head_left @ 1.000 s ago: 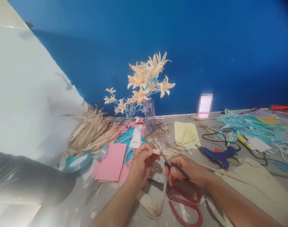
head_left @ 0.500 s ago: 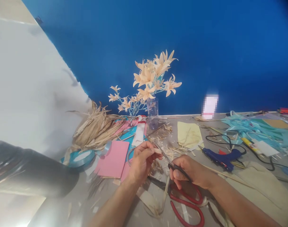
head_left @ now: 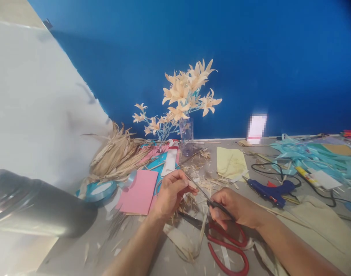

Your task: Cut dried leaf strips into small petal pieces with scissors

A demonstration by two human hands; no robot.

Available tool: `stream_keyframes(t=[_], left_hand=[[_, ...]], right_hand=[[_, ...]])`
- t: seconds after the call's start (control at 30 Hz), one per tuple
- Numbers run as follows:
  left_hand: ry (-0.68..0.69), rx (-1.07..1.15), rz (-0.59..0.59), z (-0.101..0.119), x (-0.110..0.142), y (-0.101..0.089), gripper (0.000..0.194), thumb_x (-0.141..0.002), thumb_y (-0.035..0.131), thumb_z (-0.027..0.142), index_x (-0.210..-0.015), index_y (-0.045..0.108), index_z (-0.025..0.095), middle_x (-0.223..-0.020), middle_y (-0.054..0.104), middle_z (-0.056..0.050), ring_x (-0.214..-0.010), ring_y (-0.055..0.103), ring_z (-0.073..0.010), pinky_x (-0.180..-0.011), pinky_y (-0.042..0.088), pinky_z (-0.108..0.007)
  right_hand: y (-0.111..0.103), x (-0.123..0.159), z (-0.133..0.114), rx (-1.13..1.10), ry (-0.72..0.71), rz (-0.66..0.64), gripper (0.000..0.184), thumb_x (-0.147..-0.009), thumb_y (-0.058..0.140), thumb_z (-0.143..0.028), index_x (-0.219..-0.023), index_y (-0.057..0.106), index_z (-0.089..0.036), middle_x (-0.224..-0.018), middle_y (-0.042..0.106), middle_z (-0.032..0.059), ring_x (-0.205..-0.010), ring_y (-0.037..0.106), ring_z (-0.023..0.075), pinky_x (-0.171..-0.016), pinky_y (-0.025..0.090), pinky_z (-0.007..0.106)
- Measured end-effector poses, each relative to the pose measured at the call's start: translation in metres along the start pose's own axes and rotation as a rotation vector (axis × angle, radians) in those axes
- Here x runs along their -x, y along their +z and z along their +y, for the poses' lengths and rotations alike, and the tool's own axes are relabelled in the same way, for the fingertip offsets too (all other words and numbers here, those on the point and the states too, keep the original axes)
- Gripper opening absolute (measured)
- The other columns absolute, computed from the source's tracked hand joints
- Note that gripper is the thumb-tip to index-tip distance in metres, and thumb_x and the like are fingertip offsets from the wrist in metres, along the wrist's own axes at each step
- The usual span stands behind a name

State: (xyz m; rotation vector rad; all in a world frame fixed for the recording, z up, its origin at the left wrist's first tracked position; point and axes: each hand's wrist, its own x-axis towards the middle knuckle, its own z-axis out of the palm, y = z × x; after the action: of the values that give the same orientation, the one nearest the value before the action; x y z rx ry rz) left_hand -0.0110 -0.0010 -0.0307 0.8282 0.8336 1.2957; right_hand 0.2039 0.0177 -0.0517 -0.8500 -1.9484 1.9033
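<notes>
My left hand [head_left: 170, 193] pinches a small pale piece of dried husk [head_left: 192, 185] between thumb and fingertips. In my right hand [head_left: 235, 207] is a pair of black-handled scissors [head_left: 203, 194], its blades pointing up and left beside the pale piece. Whether the blades touch the piece is too small to tell. Below both hands, a larger pair of scissors with red handles [head_left: 242, 255] lies on the table. Curly husk scraps [head_left: 204, 180] are scattered just beyond my fingers.
Pale flowers [head_left: 179, 92] stand in a clear vase [head_left: 187, 138] near the blue wall. Dried husks [head_left: 114, 153], blue ribbon [head_left: 102, 191] and pink paper [head_left: 137, 193] are on the left. A blue glue gun [head_left: 271, 191], yellow paper [head_left: 231, 163] and turquoise strips [head_left: 304, 153] lie right.
The scissors and the pale piece have shifted only slightly against each other; the blades look closer together. Both hands keep their grip.
</notes>
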Motion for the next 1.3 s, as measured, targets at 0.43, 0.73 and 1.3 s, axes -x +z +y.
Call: stream_keyframes(t=[0.43, 0.73, 1.3], left_hand=[[-0.073, 0.013, 0.056, -0.003, -0.001, 0.0, 0.018, -0.072, 0.077, 0.024, -0.071, 0.061, 0.015, -0.066, 0.066, -0.001, -0.056, 0.061, -0.0102, -0.054, 0.043, -0.019], [-0.16, 0.01, 0.028, -0.033, 0.007, 0.018, 0.017, -0.071, 0.077, 0.024, -0.074, 0.061, 0.017, -0.058, 0.055, 0.004, -0.049, 0.049, -0.0073, -0.052, 0.037, -0.02], [-0.04, -0.038, 0.12, -0.026, 0.006, 0.021, 0.023, -0.072, 0.078, 0.03, -0.075, 0.059, 0.016, -0.062, 0.063, 0.0, -0.054, 0.055, -0.0102, -0.055, 0.042, -0.021]], right_hand=[[0.006, -0.008, -0.007, -0.182, 0.031, 0.207, 0.04, -0.071, 0.075, -0.051, -0.066, 0.061, -0.014, -0.058, 0.064, 0.0024, -0.049, 0.04, 0.009, -0.049, 0.027, 0.023], [0.013, -0.014, -0.011, -0.346, -0.105, 0.677, 0.027, -0.064, 0.075, -0.033, -0.082, 0.059, -0.019, -0.066, 0.052, -0.0064, -0.056, 0.042, 0.0099, -0.054, 0.032, 0.023], [0.022, -0.008, -0.016, -0.036, -0.118, 0.362, 0.064, -0.079, 0.048, -0.079, -0.069, 0.058, -0.016, -0.062, 0.055, 0.0006, -0.052, 0.04, 0.0118, -0.05, 0.029, 0.025]])
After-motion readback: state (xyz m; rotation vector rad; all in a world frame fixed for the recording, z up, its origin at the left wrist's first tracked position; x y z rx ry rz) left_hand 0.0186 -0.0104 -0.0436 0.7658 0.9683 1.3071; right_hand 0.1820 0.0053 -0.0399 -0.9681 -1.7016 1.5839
